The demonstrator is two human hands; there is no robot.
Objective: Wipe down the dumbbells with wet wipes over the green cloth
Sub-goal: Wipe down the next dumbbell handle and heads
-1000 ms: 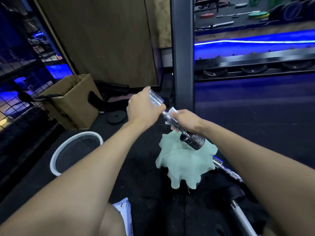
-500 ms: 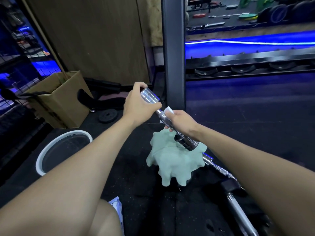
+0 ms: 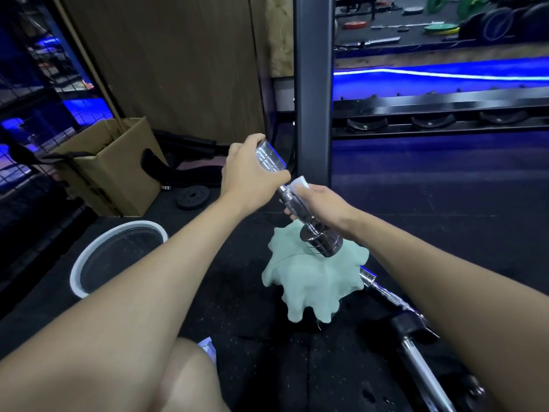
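while the left hand (image 3: 252, 176) still grips the dumbbell (image 3: 297, 200), the right hand (image 3: 320, 203) keeps the wipe (image 3: 298, 183) clenched around its handle.

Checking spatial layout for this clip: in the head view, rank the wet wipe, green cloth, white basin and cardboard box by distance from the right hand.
1. wet wipe, in the right hand.
2. green cloth, just below.
3. white basin, floor left.
4. cardboard box, far left.

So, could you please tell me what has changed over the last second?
Very little. The right hand, holding the wet wipe, shifted slightly along the dumbbell handle. The left hand still grips the upper end, the lower end over the green cloth.
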